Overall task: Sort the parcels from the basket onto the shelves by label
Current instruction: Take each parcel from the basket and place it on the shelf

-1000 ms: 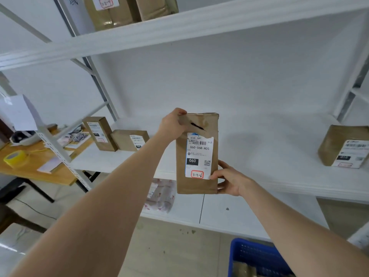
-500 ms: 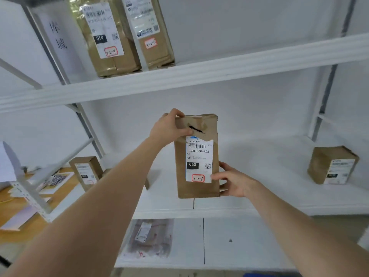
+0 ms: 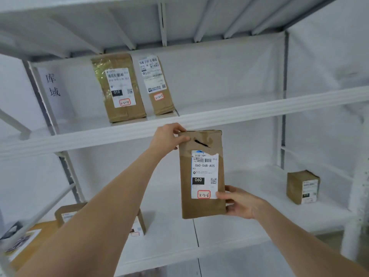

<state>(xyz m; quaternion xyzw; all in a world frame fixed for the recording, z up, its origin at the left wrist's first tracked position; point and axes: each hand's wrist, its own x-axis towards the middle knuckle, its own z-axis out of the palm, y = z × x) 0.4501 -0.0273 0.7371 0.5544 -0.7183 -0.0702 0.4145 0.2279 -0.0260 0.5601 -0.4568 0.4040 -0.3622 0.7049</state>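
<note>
I hold a tall brown parcel [image 3: 201,206] upright in front of the white shelving. Its white label reads 060-06B-A05 with a red-boxed mark 3-2-6. My left hand [image 3: 166,137] pinches its top left corner. My right hand [image 3: 240,202] grips its lower right edge. On the upper shelf [image 3: 239,110] stand two brown parcels: one marked 3-2-4 [image 3: 119,86] and a slimmer one marked 3-2-5 [image 3: 157,84]. The held parcel's top is level with that shelf's front edge, to the right of both. The basket is out of view.
On the middle shelf [image 3: 249,222] a small brown box [image 3: 302,186] stands at the right, and two more boxes [image 3: 67,213] sit at the left, partly hidden by my left arm. A paper sign [image 3: 53,86] hangs at the upper shelf's left end. A wooden table [image 3: 34,242] is at lower left.
My view has tilted upward, so the upper shelf with its two parcels now fills the top. Both hands keep the same grip on the parcel and have lifted it toward the upper shelf.
</note>
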